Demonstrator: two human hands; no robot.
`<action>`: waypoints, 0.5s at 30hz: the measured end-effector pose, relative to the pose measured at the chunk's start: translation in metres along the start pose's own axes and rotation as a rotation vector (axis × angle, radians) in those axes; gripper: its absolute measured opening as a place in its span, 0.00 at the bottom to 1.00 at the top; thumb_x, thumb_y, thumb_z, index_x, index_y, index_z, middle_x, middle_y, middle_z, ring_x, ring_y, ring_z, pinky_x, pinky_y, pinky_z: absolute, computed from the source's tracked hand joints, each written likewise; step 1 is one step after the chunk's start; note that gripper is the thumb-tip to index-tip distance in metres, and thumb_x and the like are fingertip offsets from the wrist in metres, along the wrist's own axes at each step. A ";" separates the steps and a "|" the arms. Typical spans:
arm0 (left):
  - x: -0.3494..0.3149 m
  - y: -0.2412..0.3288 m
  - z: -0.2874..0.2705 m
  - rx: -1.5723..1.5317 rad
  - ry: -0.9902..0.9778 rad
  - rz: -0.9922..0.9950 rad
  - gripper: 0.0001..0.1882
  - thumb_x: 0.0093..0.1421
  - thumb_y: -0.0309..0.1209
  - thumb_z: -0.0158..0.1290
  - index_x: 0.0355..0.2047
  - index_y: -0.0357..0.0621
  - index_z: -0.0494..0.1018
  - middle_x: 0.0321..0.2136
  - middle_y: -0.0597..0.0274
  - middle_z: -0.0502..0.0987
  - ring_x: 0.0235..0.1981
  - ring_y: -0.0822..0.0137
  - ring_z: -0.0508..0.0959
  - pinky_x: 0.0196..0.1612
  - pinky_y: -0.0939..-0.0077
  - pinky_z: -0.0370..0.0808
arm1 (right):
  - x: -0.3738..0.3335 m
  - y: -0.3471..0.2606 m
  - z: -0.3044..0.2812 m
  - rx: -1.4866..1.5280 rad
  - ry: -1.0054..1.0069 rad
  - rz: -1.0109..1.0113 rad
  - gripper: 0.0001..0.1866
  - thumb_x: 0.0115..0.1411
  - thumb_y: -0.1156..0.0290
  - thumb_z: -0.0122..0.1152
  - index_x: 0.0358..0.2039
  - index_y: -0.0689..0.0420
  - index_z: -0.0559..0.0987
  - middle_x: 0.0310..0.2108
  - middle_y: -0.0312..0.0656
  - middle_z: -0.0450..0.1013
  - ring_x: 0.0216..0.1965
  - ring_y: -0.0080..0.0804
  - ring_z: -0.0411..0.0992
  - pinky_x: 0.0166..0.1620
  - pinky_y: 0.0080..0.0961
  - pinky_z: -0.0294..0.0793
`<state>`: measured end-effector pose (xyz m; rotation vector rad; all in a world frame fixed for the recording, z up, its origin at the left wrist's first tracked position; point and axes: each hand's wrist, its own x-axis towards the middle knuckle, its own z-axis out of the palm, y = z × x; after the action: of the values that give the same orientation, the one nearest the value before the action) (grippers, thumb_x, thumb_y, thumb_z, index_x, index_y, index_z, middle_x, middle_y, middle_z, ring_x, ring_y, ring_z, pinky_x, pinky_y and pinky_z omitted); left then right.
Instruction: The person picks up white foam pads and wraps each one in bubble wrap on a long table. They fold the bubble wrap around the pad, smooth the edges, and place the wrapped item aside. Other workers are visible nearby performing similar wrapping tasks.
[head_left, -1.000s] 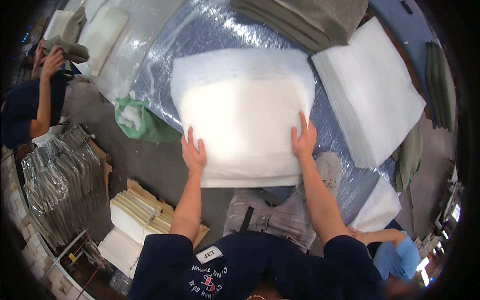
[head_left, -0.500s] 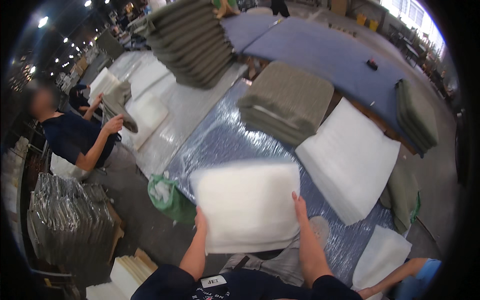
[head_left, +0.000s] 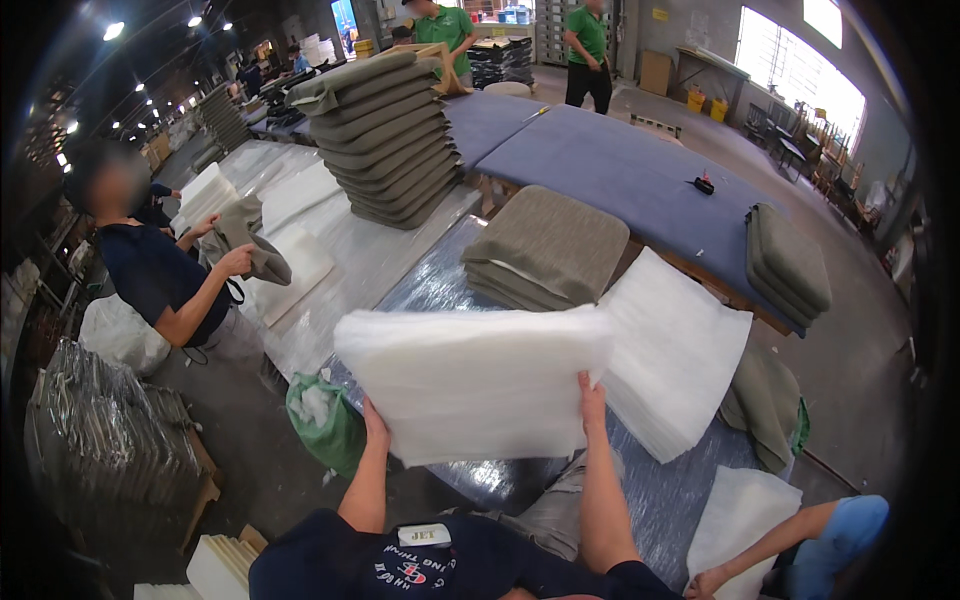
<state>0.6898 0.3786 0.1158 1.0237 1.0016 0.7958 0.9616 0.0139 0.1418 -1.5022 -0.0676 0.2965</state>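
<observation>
Held up in front of me is a thick white padded sheet, a cushion pad with a fluffy wadding surface point(head_left: 475, 390). My left hand point(head_left: 376, 428) grips its left edge and my right hand point(head_left: 592, 402) its right edge, with the fingers partly hidden behind it. Just right of the pad lies a stack of white wadding sheets point(head_left: 682, 345) on the plastic-covered table point(head_left: 655, 510). Beyond the pad sits a small pile of grey-green covered cushions point(head_left: 545, 240).
A tall stack of grey-green cushions point(head_left: 385, 140) rises farther back. Beyond is a blue-topped table point(head_left: 620, 170) with more cushions point(head_left: 790, 262). A green sack point(head_left: 325, 425) stands left. One co-worker point(head_left: 165, 260) handles a cover; another's arm point(head_left: 800, 535) touches a white sheet point(head_left: 735, 520).
I have raised the cushion pad and tilted it, so its far edge now overlaps the wadding stack. My view has tipped up, bringing people in green shirts into sight at the back.
</observation>
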 end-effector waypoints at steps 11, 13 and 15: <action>0.008 0.029 0.015 -0.058 -0.292 -0.094 0.41 0.68 0.62 0.32 0.70 0.43 0.51 0.68 0.57 0.59 0.68 0.59 0.58 0.69 0.66 0.50 | -0.032 0.018 -0.064 -0.175 -0.062 0.186 0.30 0.62 0.48 0.61 0.52 0.63 0.76 0.47 0.41 0.76 0.47 0.28 0.71 0.52 0.27 0.69; 0.009 0.026 0.008 -0.069 -0.279 0.001 0.32 0.70 0.54 0.36 0.63 0.43 0.62 0.59 0.61 0.70 0.61 0.63 0.66 0.64 0.69 0.61 | -0.049 0.010 -0.067 -0.153 -0.152 0.136 0.29 0.62 0.49 0.61 0.51 0.63 0.76 0.46 0.41 0.76 0.48 0.28 0.71 0.52 0.27 0.69; 0.014 0.011 0.010 -0.088 -0.246 0.037 0.30 0.71 0.52 0.35 0.62 0.42 0.63 0.55 0.61 0.72 0.56 0.65 0.70 0.60 0.69 0.64 | -0.042 0.000 -0.079 -0.253 -0.180 0.025 0.31 0.61 0.50 0.63 0.54 0.64 0.73 0.49 0.43 0.74 0.51 0.31 0.70 0.53 0.28 0.69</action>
<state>0.7027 0.3916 0.1236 1.0382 0.7338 0.7180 0.9387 -0.0729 0.1416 -1.7244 -0.2372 0.4569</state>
